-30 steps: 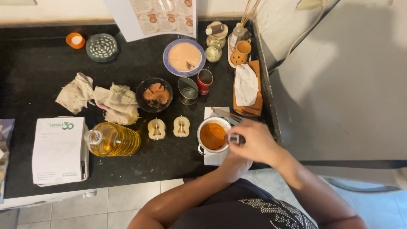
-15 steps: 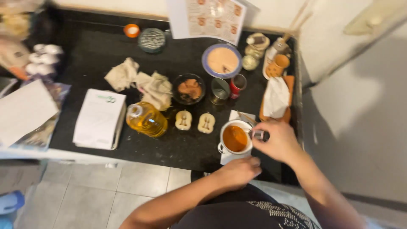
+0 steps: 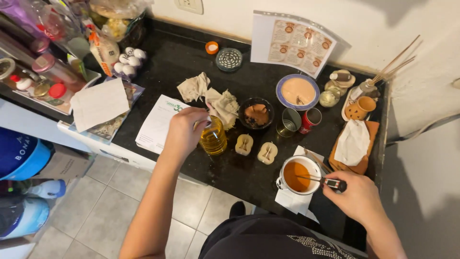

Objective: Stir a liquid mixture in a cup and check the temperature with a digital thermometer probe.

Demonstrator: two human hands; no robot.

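Surface: 1 long black stone surface (image 3: 191,62), shiny and flat, set against a white wall.
Paper sheets: 1 big printed card (image 3: 293,44) leans on the wall; 1 white booklet (image 3: 155,125) lies flat beside the oil bottle.
Oil bottle: 1 clear plastic oil bottle (image 3: 213,138), round, full of yellow oil, standing near the front edge.
Left hand: the left hand (image 3: 184,132) is closed around the top of the oil bottle, fingers bent over its cap end.
White pot: 1 round white pot (image 3: 298,174) with orange liquid inside, sitting on a white paper, well to the right of the oil bottle.
Right hand: the right hand (image 3: 353,196) is pinched shut on 1 thin metal probe stick (image 3: 320,180); the stick's small dark head is at the fingers, and its tip reaches over the pot into the orange liquid.
Bowls: 1 blue-rimmed plate (image 3: 297,91) with pale cream in it; 1 dark bowl (image 3: 256,114) with brown bits.
Cloths: 2 crumpled beige cloths (image 3: 208,96), soft and wrinkly, behind the oil bottle.
Cups: 1 shiny metal cup (image 3: 288,123) and 1 red can (image 3: 310,120), side by side.
Moulds: 2 small cream-coloured moulds (image 3: 256,148), between the oil bottle and the white pot.
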